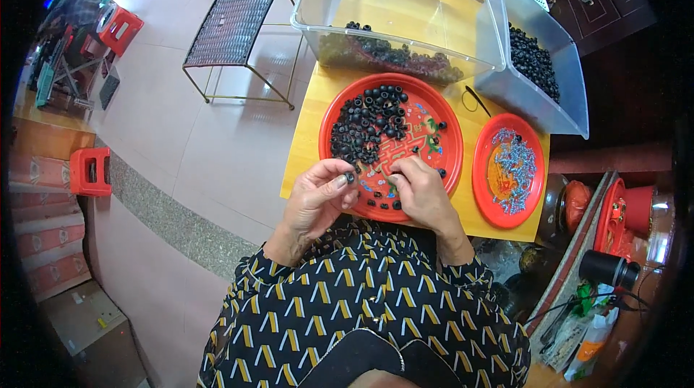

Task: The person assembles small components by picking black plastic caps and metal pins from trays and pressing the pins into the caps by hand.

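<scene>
My left hand [315,196] is raised over the near left rim of a round red tray [327,110]. Between its thumb and fingertips sits a small black round cap [349,178]. My right hand [426,196] is above the tray's near right side, thumb and fingers pinched together; whatever they may hold is hidden. A pile of small black round parts [365,121], some with open hollow ends, covers the tray's left and far area. Several single black pieces [396,204] lie along its near rim, between and below my hands.
Right of the tray, a red oval plate [480,171] holds small bluish-silver pieces [515,171]. Behind stand a clear plastic bin [397,37] and a second bin [571,110], both with black parts. A woven-top stool [235,23] stands left of the yellow table [307,128].
</scene>
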`<control>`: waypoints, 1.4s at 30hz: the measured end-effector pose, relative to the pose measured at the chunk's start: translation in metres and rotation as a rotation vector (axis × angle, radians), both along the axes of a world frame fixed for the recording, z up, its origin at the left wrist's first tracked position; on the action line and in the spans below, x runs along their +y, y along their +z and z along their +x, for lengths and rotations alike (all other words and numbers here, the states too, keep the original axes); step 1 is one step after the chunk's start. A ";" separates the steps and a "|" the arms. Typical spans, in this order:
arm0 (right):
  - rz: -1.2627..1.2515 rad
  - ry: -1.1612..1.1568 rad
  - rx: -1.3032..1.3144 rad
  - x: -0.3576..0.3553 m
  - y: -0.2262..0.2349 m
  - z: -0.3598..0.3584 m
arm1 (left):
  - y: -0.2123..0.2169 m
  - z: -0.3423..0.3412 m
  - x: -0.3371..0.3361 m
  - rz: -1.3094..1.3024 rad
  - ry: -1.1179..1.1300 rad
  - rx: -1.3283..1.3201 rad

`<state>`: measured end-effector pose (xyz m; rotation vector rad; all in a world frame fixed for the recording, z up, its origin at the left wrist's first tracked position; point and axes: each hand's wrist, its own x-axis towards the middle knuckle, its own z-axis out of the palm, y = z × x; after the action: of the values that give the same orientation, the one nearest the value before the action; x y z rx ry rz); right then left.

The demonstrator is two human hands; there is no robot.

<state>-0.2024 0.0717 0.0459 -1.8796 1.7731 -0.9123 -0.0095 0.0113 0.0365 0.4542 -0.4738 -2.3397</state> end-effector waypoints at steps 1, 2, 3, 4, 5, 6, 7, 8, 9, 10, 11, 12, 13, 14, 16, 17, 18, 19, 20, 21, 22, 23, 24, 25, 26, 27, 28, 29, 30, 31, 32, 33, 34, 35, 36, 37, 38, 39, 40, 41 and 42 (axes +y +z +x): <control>0.001 0.002 0.000 0.001 0.005 0.002 | 0.000 -0.001 0.002 0.005 0.001 -0.025; 0.195 -0.062 -0.367 0.003 0.013 0.006 | 0.000 -0.002 0.003 0.010 -0.003 -0.048; 0.389 -0.126 -0.735 0.005 0.017 0.008 | 0.000 -0.004 0.004 0.012 -0.007 -0.046; 0.388 -0.130 -0.734 0.006 0.017 0.007 | 0.001 -0.005 0.005 0.001 -0.022 -0.062; 0.337 -0.054 -0.693 0.007 0.016 0.005 | 0.002 -0.006 0.006 -0.011 -0.035 -0.079; 0.285 0.021 -0.650 0.008 0.016 0.003 | 0.002 -0.007 0.007 -0.011 -0.035 -0.079; 0.285 0.021 -0.651 0.009 0.016 0.003 | 0.002 -0.007 0.008 -0.005 -0.055 -0.091; 0.285 -0.003 -0.743 0.010 0.016 0.003 | 0.001 -0.008 0.009 0.002 -0.075 -0.102; 0.285 -0.027 -0.835 0.010 0.016 0.003 | 0.001 -0.008 0.010 0.002 -0.074 -0.103; 0.285 -0.025 -0.836 0.011 0.016 0.002 | 0.001 -0.008 0.010 0.000 -0.080 -0.099; 0.286 -0.035 -0.837 0.011 0.017 0.001 | 0.002 -0.008 0.011 -0.001 -0.090 -0.093; 0.287 -0.044 -0.838 0.011 0.018 0.001 | 0.002 -0.008 0.011 -0.001 -0.091 -0.094; 0.288 -0.045 -0.839 0.012 0.019 0.002 | 0.003 -0.009 0.012 0.001 -0.087 -0.098; 0.291 -0.071 -0.933 0.012 0.019 0.003 | 0.003 -0.009 0.013 0.003 -0.082 -0.101; 0.295 -0.098 -1.026 0.013 0.017 0.004 | 0.003 -0.010 0.013 -0.012 -0.093 -0.107; 0.312 -0.102 -1.102 0.013 0.016 0.003 | 0.004 -0.010 0.013 -0.028 -0.100 -0.115; 0.330 -0.106 -1.177 0.014 0.014 0.002 | 0.004 -0.010 0.013 -0.025 -0.098 -0.116; 0.334 -0.105 -1.178 0.015 0.013 0.000 | 0.005 -0.010 0.014 -0.018 -0.087 -0.128; 0.363 -0.064 -1.221 0.016 0.011 -0.001 | 0.005 -0.011 0.014 -0.011 -0.076 -0.138; 0.392 -0.022 -1.263 0.017 0.010 -0.002 | 0.005 -0.012 0.014 -0.008 -0.075 -0.137; 0.395 -0.022 -1.262 0.017 0.010 -0.001 | 0.005 -0.012 0.014 -0.021 -0.078 -0.122; 0.414 -0.062 -1.263 0.016 0.011 0.001 | 0.006 -0.012 0.014 -0.034 -0.080 -0.109; 0.432 -0.103 -1.264 0.016 0.013 0.003 | 0.007 -0.012 0.014 -0.032 -0.078 -0.110; 0.435 -0.102 -1.264 0.016 0.014 0.004 | 0.009 -0.012 0.014 -0.028 -0.095 -0.114; 0.453 -0.124 -1.231 0.016 0.015 0.005 | 0.009 -0.012 0.014 -0.025 -0.110 -0.117; 0.469 -0.145 -1.196 0.015 0.015 0.006 | 0.009 -0.012 0.014 -0.023 -0.106 -0.117; 0.473 -0.142 -1.196 0.015 0.014 0.008 | 0.008 -0.011 0.014 -0.022 -0.110 -0.111; 0.437 -0.143 -1.205 0.014 0.012 0.010 | 0.007 -0.011 0.014 -0.022 -0.117 -0.104; 0.400 -0.145 -1.215 0.014 0.010 0.011 | 0.007 -0.012 0.014 -0.021 -0.115 -0.104; 0.401 -0.144 -1.215 0.015 0.009 0.011 | 0.006 -0.012 0.015 -0.029 -0.110 -0.105; 0.362 -0.134 -1.177 0.015 0.009 0.011 | 0.006 -0.012 0.015 -0.038 -0.106 -0.107; 0.323 -0.124 -1.139 0.016 0.009 0.012 | 0.005 -0.011 0.015 -0.038 -0.104 -0.106; 0.324 -0.123 -1.139 0.016 0.011 0.013 | 0.004 -0.011 0.016 -0.073 -0.085 -0.110; 0.331 -0.133 -1.129 0.017 0.013 0.014 | 0.003 -0.011 0.017 -0.108 -0.066 -0.115; 0.339 -0.144 -1.119 0.017 0.015 0.015 | 0.002 -0.010 0.017 -0.108 -0.065 -0.116; 0.339 -0.143 -1.120 0.018 0.019 0.017 | 0.002 -0.009 0.017 -0.129 -0.061 -0.144; 0.353 -0.162 -1.146 0.019 0.022 0.019 | 0.001 -0.009 0.018 -0.150 -0.060 -0.171; 0.366 -0.180 -1.173 0.020 0.024 0.021 | 0.000 -0.009 0.018 -0.149 -0.062 -0.170; 0.365 -0.183 -1.173 0.020 0.023 0.022 | -0.002 -0.009 0.018 -0.189 -0.056 -0.177; 0.356 -0.163 -1.163 0.019 0.024 0.024 | -0.002 -0.009 0.018 -0.228 -0.049 -0.184; 0.347 -0.142 -1.153 0.019 0.024 0.025 | 0.000 -0.009 0.019 -0.228 -0.050 -0.184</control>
<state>-0.1775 0.0908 0.0699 -0.6986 1.1879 -1.2593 -0.0186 0.0299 0.0361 0.5553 -0.8380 -2.2662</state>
